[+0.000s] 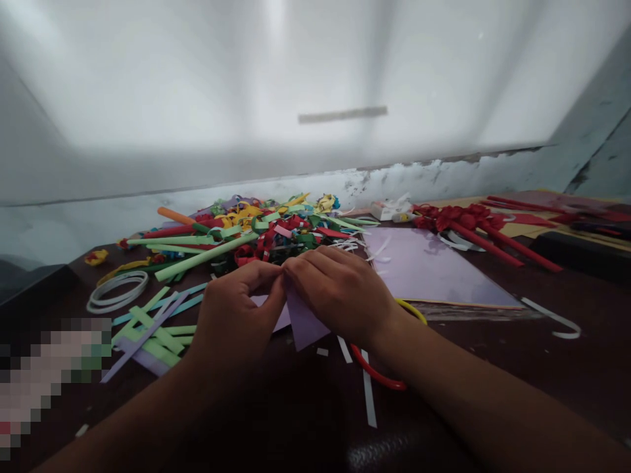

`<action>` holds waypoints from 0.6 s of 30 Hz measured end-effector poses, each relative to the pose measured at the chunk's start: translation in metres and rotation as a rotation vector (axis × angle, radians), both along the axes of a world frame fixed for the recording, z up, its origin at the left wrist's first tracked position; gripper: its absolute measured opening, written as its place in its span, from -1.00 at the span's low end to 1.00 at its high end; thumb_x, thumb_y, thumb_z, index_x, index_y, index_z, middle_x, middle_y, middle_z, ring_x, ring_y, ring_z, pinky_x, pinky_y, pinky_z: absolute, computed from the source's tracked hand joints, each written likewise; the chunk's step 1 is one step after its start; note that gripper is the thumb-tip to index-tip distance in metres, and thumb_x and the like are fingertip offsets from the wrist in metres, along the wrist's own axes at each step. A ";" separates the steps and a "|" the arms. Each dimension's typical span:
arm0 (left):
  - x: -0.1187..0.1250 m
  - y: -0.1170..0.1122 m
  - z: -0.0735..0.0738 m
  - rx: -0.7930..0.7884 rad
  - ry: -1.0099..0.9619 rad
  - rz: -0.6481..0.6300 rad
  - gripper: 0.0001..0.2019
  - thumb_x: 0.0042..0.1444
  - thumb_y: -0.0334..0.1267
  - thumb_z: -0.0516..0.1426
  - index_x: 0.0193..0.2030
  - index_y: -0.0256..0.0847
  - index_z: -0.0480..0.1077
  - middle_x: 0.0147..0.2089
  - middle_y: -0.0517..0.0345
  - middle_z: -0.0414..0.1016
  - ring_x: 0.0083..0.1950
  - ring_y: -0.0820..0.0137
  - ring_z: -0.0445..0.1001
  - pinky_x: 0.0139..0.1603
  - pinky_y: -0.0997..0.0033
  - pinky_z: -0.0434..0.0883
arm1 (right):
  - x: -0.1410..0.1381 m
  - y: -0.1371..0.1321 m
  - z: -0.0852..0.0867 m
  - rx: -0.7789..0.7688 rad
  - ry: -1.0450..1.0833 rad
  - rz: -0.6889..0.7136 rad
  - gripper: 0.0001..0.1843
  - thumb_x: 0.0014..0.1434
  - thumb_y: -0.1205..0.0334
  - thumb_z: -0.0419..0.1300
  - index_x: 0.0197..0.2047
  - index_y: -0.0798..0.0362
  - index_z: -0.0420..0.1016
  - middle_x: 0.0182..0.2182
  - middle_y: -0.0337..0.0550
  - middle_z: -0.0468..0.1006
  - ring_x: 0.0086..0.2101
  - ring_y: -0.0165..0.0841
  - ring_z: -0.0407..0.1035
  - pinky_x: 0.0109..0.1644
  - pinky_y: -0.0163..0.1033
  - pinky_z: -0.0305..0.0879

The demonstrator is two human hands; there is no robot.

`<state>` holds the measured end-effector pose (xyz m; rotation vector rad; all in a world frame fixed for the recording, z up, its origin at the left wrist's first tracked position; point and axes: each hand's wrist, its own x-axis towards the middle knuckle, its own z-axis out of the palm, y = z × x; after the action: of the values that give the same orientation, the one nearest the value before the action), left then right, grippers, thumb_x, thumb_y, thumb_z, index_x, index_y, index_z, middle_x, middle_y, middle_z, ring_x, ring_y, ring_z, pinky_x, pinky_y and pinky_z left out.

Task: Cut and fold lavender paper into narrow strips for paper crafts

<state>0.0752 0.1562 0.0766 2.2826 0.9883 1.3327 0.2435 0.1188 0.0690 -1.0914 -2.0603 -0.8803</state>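
Note:
My left hand [239, 305] and my right hand [340, 289] meet at the middle of the view, both closed with fingertips pinched together. Between them is a piece of purple paper [303, 322], its lower corner hanging below the right fingers. The paper's top edge is hidden by my fingers. Another pale purple part [276, 312] shows behind the left thumb; I cannot tell if it belongs to the same sheet. Under my right wrist lie a red ring [379, 378], partly covered, and a white paper strip [369, 394].
Behind my hands rises a heap of coloured paper strips and curls [266, 226]. Green and purple strips [152, 328] and white rings [118, 292] lie left. To the right are a stack of purple sheets [434, 269], red paper flowers [458, 218] and a black object [582, 259].

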 end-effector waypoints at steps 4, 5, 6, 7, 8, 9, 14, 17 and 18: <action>0.000 0.001 0.000 -0.038 -0.034 -0.030 -0.85 0.13 -0.20 0.20 -0.31 -0.11 0.62 -0.32 0.22 0.71 -0.32 0.33 0.64 -0.33 0.44 0.53 | -0.001 0.004 -0.003 -0.015 0.133 0.073 -0.79 0.45 0.42 0.11 -0.19 0.19 0.56 -0.28 -0.08 0.63 -0.26 -0.26 0.52 -0.10 -0.20 0.41; 0.000 0.001 0.000 -0.045 -0.048 -0.042 -0.86 0.13 -0.20 0.20 -0.31 -0.11 0.62 -0.33 0.22 0.70 -0.33 0.33 0.64 -0.32 0.44 0.54 | 0.000 0.004 -0.003 -0.017 0.177 0.098 -0.77 0.46 0.41 0.10 -0.20 0.19 0.56 -0.28 -0.09 0.63 -0.26 -0.28 0.52 -0.10 -0.22 0.41; 0.001 0.002 -0.001 -0.053 -0.062 -0.054 -0.86 0.13 -0.21 0.21 -0.31 -0.11 0.62 -0.33 0.22 0.70 -0.33 0.34 0.63 -0.31 0.44 0.54 | 0.000 0.005 -0.003 -0.023 0.208 0.120 -0.76 0.47 0.40 0.09 -0.21 0.19 0.56 -0.29 -0.10 0.63 -0.26 -0.30 0.52 -0.09 -0.24 0.42; 0.001 0.002 -0.001 -0.060 -0.076 -0.067 -0.87 0.13 -0.21 0.21 -0.31 -0.11 0.62 -0.33 0.22 0.70 -0.33 0.34 0.63 -0.30 0.44 0.55 | 0.001 0.004 -0.003 -0.030 0.221 0.132 -0.75 0.48 0.39 0.08 -0.20 0.18 0.56 -0.28 -0.10 0.63 -0.26 -0.31 0.52 -0.09 -0.25 0.42; 0.001 0.002 -0.001 -0.073 -0.089 -0.081 -0.87 0.12 -0.21 0.21 -0.31 -0.11 0.62 -0.33 0.21 0.70 -0.33 0.34 0.63 -0.29 0.44 0.55 | 0.002 0.004 -0.002 -0.033 0.212 0.134 -0.74 0.48 0.38 0.07 -0.20 0.18 0.56 -0.28 -0.10 0.64 -0.25 -0.31 0.52 -0.08 -0.25 0.42; 0.001 0.003 -0.002 -0.090 -0.102 -0.095 -0.87 0.12 -0.21 0.22 -0.30 -0.11 0.62 -0.32 0.21 0.70 -0.32 0.34 0.64 -0.28 0.44 0.56 | 0.003 0.004 -0.001 -0.032 0.183 0.124 -0.74 0.49 0.38 0.07 -0.19 0.17 0.57 -0.27 -0.10 0.64 -0.25 -0.31 0.52 -0.07 -0.24 0.42; 0.000 0.001 -0.002 -0.116 -0.069 -0.073 -0.88 0.08 -0.19 0.23 -0.31 -0.11 0.61 -0.32 0.19 0.71 -0.32 0.31 0.65 -0.32 0.42 0.56 | 0.005 0.001 0.001 0.005 0.026 0.021 -0.81 0.42 0.43 0.14 -0.19 0.17 0.57 -0.30 -0.09 0.63 -0.29 -0.25 0.50 -0.13 -0.19 0.43; -0.001 0.001 -0.001 -0.103 -0.035 -0.038 -0.87 0.09 -0.17 0.23 -0.32 -0.11 0.61 -0.33 0.18 0.71 -0.34 0.31 0.64 -0.38 0.42 0.53 | 0.003 0.000 0.001 -0.002 -0.004 0.009 -0.83 0.40 0.45 0.15 -0.20 0.18 0.57 -0.32 -0.10 0.61 -0.30 -0.24 0.49 -0.16 -0.18 0.43; -0.001 0.001 -0.001 -0.107 -0.036 -0.038 -0.86 0.09 -0.16 0.23 -0.32 -0.11 0.61 -0.33 0.17 0.71 -0.33 0.30 0.64 -0.37 0.42 0.53 | 0.002 0.001 0.001 0.000 -0.003 0.011 -0.83 0.39 0.46 0.15 -0.20 0.19 0.57 -0.33 -0.10 0.60 -0.30 -0.24 0.49 -0.16 -0.18 0.43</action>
<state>0.0745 0.1568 0.0759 2.1799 0.9763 1.2692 0.2457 0.1193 0.0699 -1.0788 -2.0668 -0.8765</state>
